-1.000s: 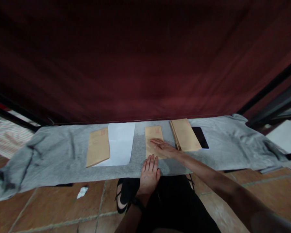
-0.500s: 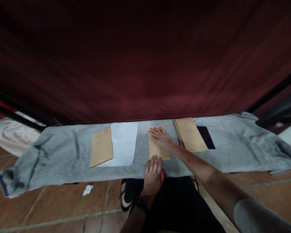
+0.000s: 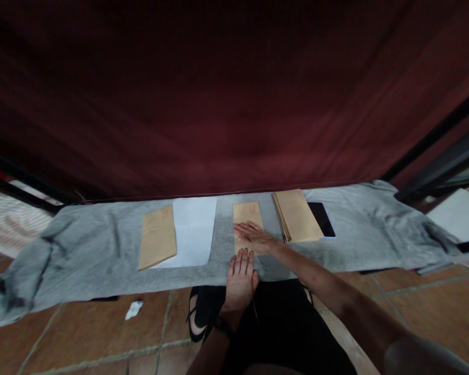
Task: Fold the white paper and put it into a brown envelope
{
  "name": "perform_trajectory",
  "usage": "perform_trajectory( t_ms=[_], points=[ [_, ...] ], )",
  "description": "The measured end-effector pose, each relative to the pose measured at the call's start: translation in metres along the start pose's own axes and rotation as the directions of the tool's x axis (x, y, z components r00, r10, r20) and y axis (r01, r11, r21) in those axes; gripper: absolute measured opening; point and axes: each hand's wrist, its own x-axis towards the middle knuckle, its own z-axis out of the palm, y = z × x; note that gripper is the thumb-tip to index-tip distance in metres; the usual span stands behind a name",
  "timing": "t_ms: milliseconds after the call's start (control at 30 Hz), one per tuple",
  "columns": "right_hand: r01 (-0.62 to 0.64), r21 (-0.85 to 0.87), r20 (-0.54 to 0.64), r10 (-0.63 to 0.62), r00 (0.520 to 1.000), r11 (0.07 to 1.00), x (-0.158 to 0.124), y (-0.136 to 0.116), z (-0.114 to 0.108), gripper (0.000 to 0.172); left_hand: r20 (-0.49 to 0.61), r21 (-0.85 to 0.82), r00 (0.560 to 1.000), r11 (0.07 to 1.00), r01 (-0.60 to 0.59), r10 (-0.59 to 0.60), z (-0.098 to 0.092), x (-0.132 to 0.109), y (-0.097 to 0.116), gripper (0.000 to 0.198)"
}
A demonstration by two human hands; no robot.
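A brown paper envelope point(image 3: 247, 210) with faint red print near its top lies on the grey cloth in front of me. My right hand point(image 3: 254, 237) rests flat across its middle, fingers stretched toward the left edge. Just below, my left hand point(image 3: 241, 276) lies with fingers extended, the fingertips at the envelope's near edge. Neither hand grips anything. To the right is a stack of brown envelopes point(image 3: 298, 216). On the left, more brown envelopes point(image 3: 158, 237) partly cover a white sheet of paper point(image 3: 195, 232).
The grey cloth point(image 3: 101, 250) covers a long narrow surface. A dark-screened phone or tablet point(image 3: 323, 220) sits partly under the right stack. Behind hangs a dark red curtain point(image 3: 226, 130). A crumpled white scrap point(image 3: 134, 309) lies on the tiled floor.
My right hand has slid down the envelope toward me, uncovering the red print at its top. My left hand stays at the near edge. The whole view has shifted slightly.
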Motion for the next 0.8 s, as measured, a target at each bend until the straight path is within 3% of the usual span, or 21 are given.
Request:
perform_trajectory(
  t_ms=[367, 600, 800],
  points=[
    [-0.052, 0.236, -0.005, 0.055, 0.998, 0.970, -0.044, -0.032, 0.001, 0.051, -0.055, -0.015, 0.998, 1.000, 0.016, -0.017, -0.002, -0.002, 0.002, 0.045],
    [-0.089, 0.337, 0.031, 0.084, 0.996, 0.937, -0.065, -0.046, -0.004, 0.058, -0.047, -0.005, 0.999, 1.000, -0.001, 0.001, -0.002, -0.002, 0.002, 0.042],
    [-0.112, 0.378, -0.002, 0.122, 0.993, 0.919, -0.077, -0.054, -0.003, 0.054, -0.059, 0.016, 0.998, 1.000, -0.027, 0.028, 0.000, -0.003, 0.001, 0.040]
  ],
)
